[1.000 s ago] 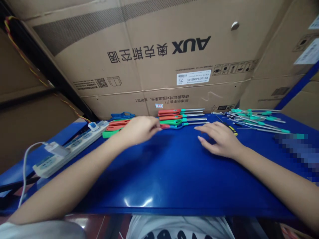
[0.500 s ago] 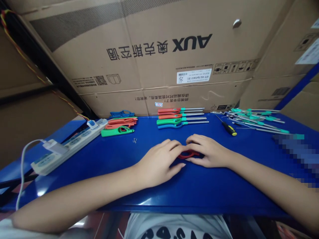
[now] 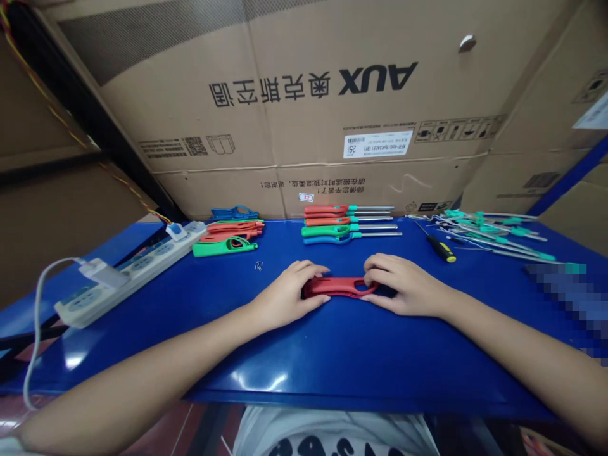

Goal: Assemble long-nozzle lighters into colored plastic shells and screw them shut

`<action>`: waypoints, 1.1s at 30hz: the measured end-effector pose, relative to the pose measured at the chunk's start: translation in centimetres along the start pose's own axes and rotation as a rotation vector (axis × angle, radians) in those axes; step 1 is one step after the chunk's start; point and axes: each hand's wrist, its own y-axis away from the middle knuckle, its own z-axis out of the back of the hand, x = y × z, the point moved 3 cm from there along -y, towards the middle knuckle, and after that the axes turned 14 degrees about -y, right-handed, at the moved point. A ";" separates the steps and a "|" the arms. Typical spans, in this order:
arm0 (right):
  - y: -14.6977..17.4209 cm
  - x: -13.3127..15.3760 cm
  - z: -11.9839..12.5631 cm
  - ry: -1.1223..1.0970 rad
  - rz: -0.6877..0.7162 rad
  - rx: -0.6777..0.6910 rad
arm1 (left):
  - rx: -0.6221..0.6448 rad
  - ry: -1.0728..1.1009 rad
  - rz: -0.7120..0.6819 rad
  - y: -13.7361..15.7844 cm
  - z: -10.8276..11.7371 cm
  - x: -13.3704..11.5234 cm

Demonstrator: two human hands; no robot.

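Observation:
A red lighter handle shell [image 3: 338,287] lies lengthwise across the blue table [image 3: 332,354], between my two hands. My left hand [image 3: 289,292] grips its left end, thumb in front and fingers behind. At the other end, by the trigger loop, my right hand [image 3: 403,285] pinches the shell with bent fingers. Behind it, several finished-looking lighters [image 3: 327,231] with metal tubes lie in a row. To the left rest several handle shells [image 3: 225,246] in green, orange and blue, with a few tiny screws [image 3: 258,265] in front of them.
A white power strip [image 3: 137,269] with a plugged-in charger runs along the left. At right lie a black and yellow screwdriver [image 3: 441,248] and a pile of metal tubes with teal fittings [image 3: 498,231]. A large cardboard box [image 3: 294,139] stands along the back.
My left hand has moved left along the red handle shell to its left end, uncovering the middle. My right hand stays at the loop end. The camera view has shifted slightly.

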 end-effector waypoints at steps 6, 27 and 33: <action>0.4 -0.6 0.7 -0.005 -0.028 0.024 | -0.033 0.078 0.060 -0.1 -0.6 0.5; 0.1 -0.3 0.5 -0.495 -0.324 0.047 | -0.095 0.045 0.053 -0.4 -0.9 0.7; -0.4 -0.8 -1.1 -0.406 -0.260 -0.006 | -0.121 0.049 0.049 -0.1 -0.3 -0.3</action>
